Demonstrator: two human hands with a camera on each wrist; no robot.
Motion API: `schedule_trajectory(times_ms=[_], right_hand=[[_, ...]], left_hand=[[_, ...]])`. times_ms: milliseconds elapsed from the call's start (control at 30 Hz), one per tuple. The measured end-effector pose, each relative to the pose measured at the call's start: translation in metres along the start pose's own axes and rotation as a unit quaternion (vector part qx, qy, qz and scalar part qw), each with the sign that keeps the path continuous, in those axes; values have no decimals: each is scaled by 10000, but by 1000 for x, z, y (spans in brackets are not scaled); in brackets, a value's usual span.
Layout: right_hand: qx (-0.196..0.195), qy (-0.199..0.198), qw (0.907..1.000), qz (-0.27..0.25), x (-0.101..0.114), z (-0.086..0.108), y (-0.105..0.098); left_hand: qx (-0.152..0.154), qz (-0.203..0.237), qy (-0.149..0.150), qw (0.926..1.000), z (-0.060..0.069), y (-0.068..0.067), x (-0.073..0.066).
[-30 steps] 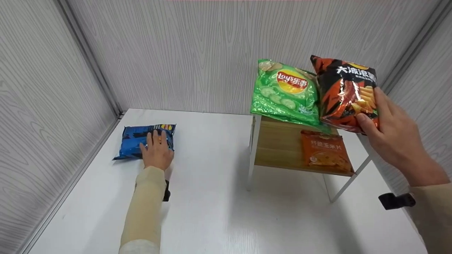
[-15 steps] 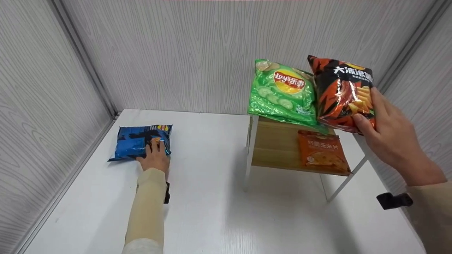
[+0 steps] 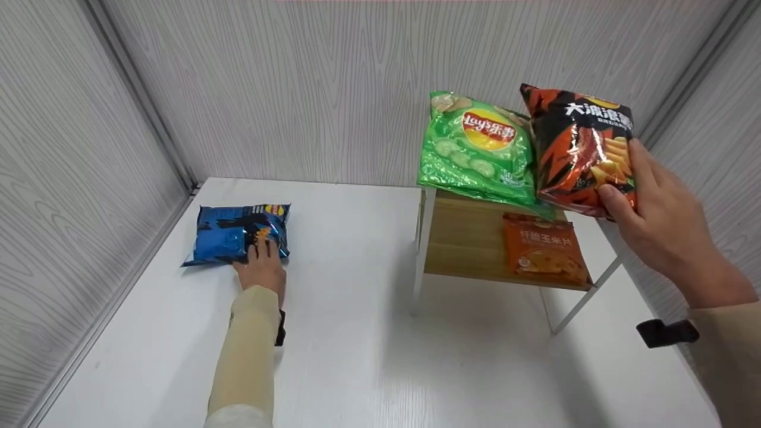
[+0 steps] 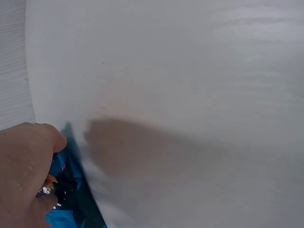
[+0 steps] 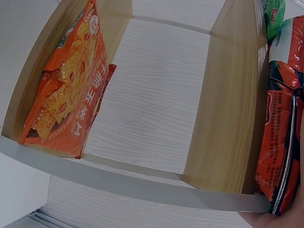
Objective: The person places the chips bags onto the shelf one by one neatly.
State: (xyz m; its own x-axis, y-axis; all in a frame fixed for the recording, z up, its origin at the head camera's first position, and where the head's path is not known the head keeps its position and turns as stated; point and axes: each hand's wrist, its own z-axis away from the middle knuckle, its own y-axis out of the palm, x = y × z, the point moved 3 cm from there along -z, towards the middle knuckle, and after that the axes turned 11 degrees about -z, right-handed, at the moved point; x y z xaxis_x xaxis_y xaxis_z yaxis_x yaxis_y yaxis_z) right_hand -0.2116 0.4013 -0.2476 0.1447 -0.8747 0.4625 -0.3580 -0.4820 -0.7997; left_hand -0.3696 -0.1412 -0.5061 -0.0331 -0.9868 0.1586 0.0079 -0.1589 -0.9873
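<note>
On the left of the white table lies a blue chip bag. My left hand grips its near right edge; the left wrist view shows blue wrapper between thumb and finger. Up at the right, my right hand holds a black-and-red chip bag by its right side, thumb on the front. This bag is at the top of a small two-level shelf, beside a green chip bag that lies there. An orange corn chip bag lies on the lower board.
Thin white legs carry the shelf on the right half of the white table. Pale wood-grain walls enclose the table at the back and sides. The right wrist view shows the shelf's white frame bar near that hand.
My left hand has drawn back from the middle of the blue bag to its near right edge, and its fingers now grip there. The right hand stays with the black-and-red bag.
</note>
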Motion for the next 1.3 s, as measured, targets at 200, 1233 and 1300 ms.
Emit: schedule_trajectory(times_ms=[200,1233,1300], right_hand=[[9,76,10000,-16,-2,0,0],[108,81,9997,-184,3,4,-1],[62,90,9998,-145,3,4,-2]], left_hand=[[-30,4,43,10000,1,4,-5],[-228,-432,-244,9985,-26,-13,4],[-314,-469,-234,9981,-27,-12,1]])
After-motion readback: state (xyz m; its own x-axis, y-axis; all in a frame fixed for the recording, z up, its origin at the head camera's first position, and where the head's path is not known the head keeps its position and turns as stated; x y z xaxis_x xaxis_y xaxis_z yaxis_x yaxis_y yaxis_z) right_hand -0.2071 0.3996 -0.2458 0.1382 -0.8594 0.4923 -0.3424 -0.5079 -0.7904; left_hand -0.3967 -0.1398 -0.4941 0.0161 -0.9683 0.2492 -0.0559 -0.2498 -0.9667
